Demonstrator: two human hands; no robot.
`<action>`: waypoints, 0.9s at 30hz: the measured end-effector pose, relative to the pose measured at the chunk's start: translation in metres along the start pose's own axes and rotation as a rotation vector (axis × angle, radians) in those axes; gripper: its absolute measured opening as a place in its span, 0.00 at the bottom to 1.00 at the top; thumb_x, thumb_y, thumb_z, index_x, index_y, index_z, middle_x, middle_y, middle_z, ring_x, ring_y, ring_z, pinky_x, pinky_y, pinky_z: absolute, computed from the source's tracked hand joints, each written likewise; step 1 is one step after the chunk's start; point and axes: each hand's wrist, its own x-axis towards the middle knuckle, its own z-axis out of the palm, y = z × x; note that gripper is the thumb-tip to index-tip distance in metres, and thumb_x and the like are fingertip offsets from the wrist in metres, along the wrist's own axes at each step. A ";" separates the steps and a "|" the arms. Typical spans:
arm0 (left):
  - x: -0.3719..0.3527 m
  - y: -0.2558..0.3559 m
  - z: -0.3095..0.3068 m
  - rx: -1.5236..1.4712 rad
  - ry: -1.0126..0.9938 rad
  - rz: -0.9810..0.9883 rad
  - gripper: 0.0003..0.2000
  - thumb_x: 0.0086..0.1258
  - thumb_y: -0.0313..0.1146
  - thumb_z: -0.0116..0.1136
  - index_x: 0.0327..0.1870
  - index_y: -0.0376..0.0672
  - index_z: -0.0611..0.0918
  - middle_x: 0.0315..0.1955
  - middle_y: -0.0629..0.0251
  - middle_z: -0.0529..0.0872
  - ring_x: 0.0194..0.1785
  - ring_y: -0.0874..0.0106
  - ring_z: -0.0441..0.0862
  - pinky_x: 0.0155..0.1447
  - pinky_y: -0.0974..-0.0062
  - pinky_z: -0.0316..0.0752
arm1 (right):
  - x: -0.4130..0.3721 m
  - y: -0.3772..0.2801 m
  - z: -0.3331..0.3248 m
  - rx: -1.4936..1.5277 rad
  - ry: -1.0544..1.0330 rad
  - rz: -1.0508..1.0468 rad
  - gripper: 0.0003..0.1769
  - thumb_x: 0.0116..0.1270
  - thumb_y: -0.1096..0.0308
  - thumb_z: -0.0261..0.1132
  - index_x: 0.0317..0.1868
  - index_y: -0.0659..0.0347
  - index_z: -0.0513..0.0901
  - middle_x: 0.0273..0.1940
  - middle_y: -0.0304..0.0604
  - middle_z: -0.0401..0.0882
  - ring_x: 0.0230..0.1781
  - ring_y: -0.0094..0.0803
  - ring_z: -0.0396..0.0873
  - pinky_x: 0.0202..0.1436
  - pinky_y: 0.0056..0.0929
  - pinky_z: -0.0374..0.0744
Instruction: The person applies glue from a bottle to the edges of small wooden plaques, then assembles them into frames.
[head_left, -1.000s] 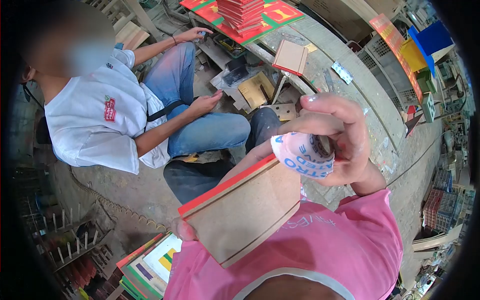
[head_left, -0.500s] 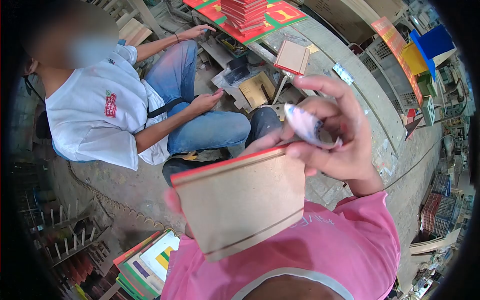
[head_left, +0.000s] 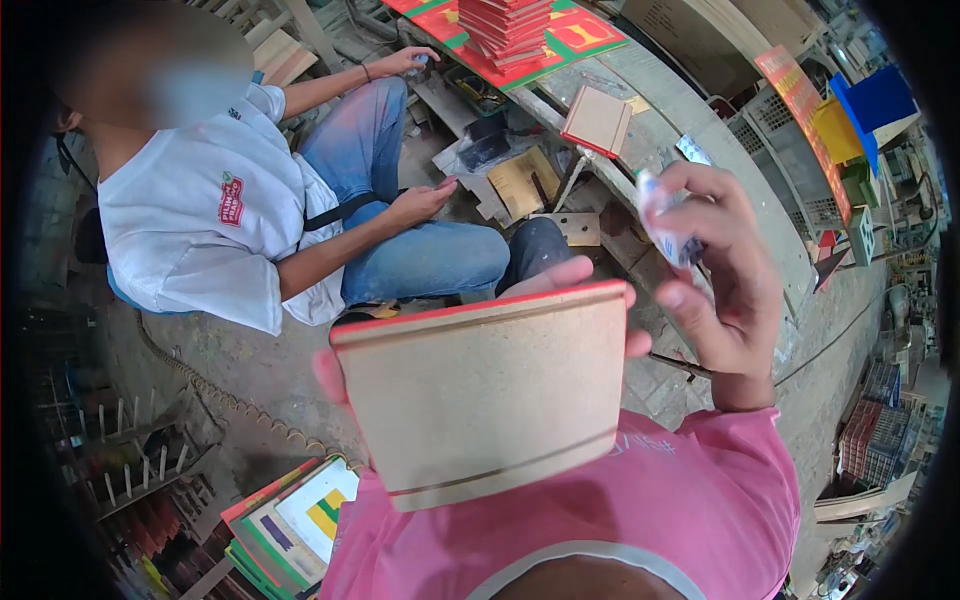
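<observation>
A beige wooden board [head_left: 490,400] with red-painted edges and a dark groove near its top and bottom is raised in front of my chest. My left hand [head_left: 331,376] grips it from behind; fingertips show at both sides and along the top edge, while the palm is hidden. To the right of the board, my right hand [head_left: 728,275] is closed around a small white squeeze tube [head_left: 660,222] with a printed label. The tube is blurred and stands apart from the board.
A person in a white shirt [head_left: 200,220] sits at left, one hand toward the workbench [head_left: 700,150]. On it are a stack of red boards [head_left: 505,35] and a similar red-edged board [head_left: 597,120]. Painted panels [head_left: 290,530] lie at lower left.
My right hand with the tube has moved right and away from the board's top right corner. The board is slightly higher and more level in my left hand.
</observation>
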 end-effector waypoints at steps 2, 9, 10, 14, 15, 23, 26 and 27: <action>0.101 0.024 -0.018 0.024 0.015 0.025 0.27 0.81 0.43 0.44 0.76 0.48 0.57 0.67 0.61 0.70 0.71 0.67 0.68 0.76 0.67 0.61 | -0.003 -0.012 0.008 0.046 0.041 0.155 0.17 0.64 0.72 0.64 0.53 0.68 0.82 0.58 0.58 0.76 0.58 0.46 0.75 0.63 0.40 0.70; 0.081 0.015 -0.015 0.118 0.069 0.093 0.27 0.81 0.43 0.43 0.76 0.47 0.57 0.67 0.61 0.69 0.71 0.68 0.67 0.76 0.67 0.61 | -0.017 0.007 0.071 -0.148 0.204 -0.079 0.20 0.61 0.77 0.59 0.54 0.65 0.84 0.59 0.52 0.81 0.68 0.60 0.68 0.69 0.50 0.60; 0.068 0.000 -0.016 0.131 0.083 0.101 0.27 0.81 0.43 0.43 0.76 0.47 0.57 0.67 0.61 0.69 0.71 0.68 0.66 0.76 0.67 0.61 | -0.014 0.009 0.078 -0.156 0.215 -0.050 0.21 0.59 0.77 0.59 0.54 0.63 0.84 0.59 0.50 0.81 0.69 0.60 0.66 0.70 0.51 0.55; 0.052 -0.012 -0.015 0.183 0.134 0.149 0.27 0.81 0.43 0.43 0.76 0.47 0.56 0.68 0.61 0.69 0.71 0.68 0.66 0.76 0.67 0.61 | -0.015 -0.012 0.084 -0.163 0.100 0.007 0.22 0.59 0.79 0.58 0.53 0.58 0.86 0.59 0.44 0.81 0.73 0.60 0.61 0.72 0.56 0.46; 0.056 -0.008 -0.015 0.195 0.145 0.164 0.27 0.81 0.43 0.43 0.76 0.47 0.56 0.68 0.61 0.69 0.71 0.68 0.66 0.76 0.67 0.61 | -0.017 -0.020 0.085 -0.169 0.020 -0.018 0.22 0.58 0.80 0.59 0.52 0.55 0.87 0.59 0.40 0.82 0.75 0.58 0.59 0.71 0.60 0.44; 0.061 -0.006 -0.015 0.280 0.197 0.216 0.27 0.81 0.43 0.42 0.76 0.47 0.56 0.68 0.60 0.68 0.72 0.68 0.65 0.76 0.67 0.60 | -0.014 -0.032 0.077 -0.247 -0.010 -0.062 0.21 0.60 0.76 0.56 0.52 0.60 0.86 0.56 0.50 0.83 0.73 0.69 0.57 0.73 0.63 0.36; 0.053 -0.015 -0.015 0.310 0.216 0.239 0.27 0.81 0.44 0.42 0.76 0.47 0.56 0.68 0.60 0.67 0.72 0.68 0.64 0.76 0.68 0.60 | -0.010 -0.028 0.080 -0.289 0.029 -0.011 0.22 0.58 0.77 0.56 0.52 0.59 0.87 0.56 0.50 0.83 0.73 0.68 0.58 0.73 0.65 0.37; 0.050 -0.016 -0.014 0.327 0.212 0.246 0.27 0.81 0.44 0.42 0.76 0.47 0.56 0.68 0.60 0.67 0.72 0.68 0.64 0.76 0.68 0.60 | -0.007 -0.026 0.078 -0.318 0.049 0.005 0.22 0.57 0.78 0.56 0.51 0.58 0.87 0.55 0.51 0.83 0.73 0.67 0.59 0.72 0.66 0.37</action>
